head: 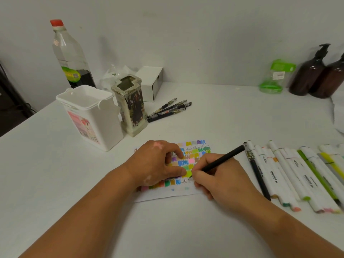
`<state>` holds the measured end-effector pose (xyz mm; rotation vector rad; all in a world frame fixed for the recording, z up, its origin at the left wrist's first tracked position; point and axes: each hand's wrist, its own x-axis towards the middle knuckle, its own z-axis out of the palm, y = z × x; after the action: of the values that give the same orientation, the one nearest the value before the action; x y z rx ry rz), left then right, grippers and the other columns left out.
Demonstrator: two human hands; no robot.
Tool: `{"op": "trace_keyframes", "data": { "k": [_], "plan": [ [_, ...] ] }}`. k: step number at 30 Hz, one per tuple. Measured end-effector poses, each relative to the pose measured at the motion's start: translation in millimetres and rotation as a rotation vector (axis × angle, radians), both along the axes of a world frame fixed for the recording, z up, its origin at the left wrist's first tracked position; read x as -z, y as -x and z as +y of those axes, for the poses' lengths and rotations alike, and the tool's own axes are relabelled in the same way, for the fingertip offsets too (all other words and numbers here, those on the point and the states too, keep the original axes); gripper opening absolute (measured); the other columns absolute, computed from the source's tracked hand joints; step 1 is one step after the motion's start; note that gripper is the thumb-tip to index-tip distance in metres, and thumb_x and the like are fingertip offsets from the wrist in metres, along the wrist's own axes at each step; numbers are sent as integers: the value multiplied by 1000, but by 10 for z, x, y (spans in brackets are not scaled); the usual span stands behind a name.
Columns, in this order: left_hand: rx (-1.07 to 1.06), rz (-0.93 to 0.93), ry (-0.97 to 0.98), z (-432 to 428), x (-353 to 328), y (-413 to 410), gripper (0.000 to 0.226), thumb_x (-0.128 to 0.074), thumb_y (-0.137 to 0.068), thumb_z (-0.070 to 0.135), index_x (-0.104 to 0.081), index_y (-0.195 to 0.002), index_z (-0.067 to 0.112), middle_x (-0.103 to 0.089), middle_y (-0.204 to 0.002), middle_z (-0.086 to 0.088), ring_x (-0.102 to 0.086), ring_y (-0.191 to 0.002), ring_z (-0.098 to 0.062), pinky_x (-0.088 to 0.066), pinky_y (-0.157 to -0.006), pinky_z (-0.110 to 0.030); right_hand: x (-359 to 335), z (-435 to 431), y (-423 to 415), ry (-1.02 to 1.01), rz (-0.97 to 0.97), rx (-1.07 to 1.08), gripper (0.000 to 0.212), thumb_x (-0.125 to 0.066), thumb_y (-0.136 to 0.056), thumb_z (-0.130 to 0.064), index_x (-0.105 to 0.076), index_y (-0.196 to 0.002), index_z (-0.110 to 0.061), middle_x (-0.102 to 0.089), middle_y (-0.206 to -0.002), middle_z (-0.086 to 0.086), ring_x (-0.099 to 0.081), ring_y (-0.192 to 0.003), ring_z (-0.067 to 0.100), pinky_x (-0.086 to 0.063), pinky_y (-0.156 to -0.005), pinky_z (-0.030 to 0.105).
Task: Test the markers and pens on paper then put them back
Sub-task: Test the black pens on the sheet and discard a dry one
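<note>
A small sheet of paper (197, 148) covered in coloured scribbles lies on the white table in front of me. My left hand (158, 161) presses flat on it, fingers spread. My right hand (217, 175) grips a black pen (223, 159), its tip touching the paper's lower rows beside a thin black zigzag. To the right lies a row of white markers (290, 174) with one black pen (257, 170) at its left end. Several black pens (170, 109) lie further back, beside an empty ceramic pen holder (131, 105) and a white plastic tub (91, 116).
A tall bottle with a red cap (71, 54) and a white box (152, 81) stand at the back left. Two brown pump bottles (314, 73) and a green packet (275, 77) stand at the back right. The table's left edge (28, 120) is near the tub.
</note>
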<state>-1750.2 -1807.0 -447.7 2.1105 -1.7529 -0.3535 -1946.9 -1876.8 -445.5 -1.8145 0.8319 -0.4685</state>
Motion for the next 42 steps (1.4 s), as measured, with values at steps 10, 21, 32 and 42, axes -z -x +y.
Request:
{"op": "trace_keyframes", "data": {
  "k": [10,21,32,42],
  "plan": [
    [-8,8,-7,-4,-21,11,43,-73,-76,62,-64,-112,41,-54,-86,16,-51,-75,-8,-35,-61,-18,12,-14,-5,155,89,-23,13,-71,-83,-15,-69,-73,-23,-69,-68,-4,-61,-54,4,-45,-51,13],
    [-19,25,-11,-4,-50,27,41,-74,-76,60,-65,-111,40,-52,-80,16,-51,-71,-8,-32,-58,-17,-14,-34,14,115,105,-4,15,-70,-83,-13,-69,-72,-24,-70,-63,-2,-62,-49,8,-49,-48,19],
    [-25,34,-34,-8,-58,38,42,-73,-76,60,-64,-113,40,-55,-87,17,-54,-75,-8,-35,-61,-17,-56,-74,50,242,170,44,11,-70,-80,-19,-67,-70,-20,-70,-66,-1,-59,-53,5,-42,-47,13],
    [-51,144,-25,-15,-41,-1,22,-59,-96,42,-50,-117,42,-63,-90,17,-63,-75,1,-48,-56,-10,-129,-249,163,175,-14,259,13,-71,-80,-14,-65,-73,-23,-68,-58,-1,-57,-46,6,-43,-46,17]
  ]
}}
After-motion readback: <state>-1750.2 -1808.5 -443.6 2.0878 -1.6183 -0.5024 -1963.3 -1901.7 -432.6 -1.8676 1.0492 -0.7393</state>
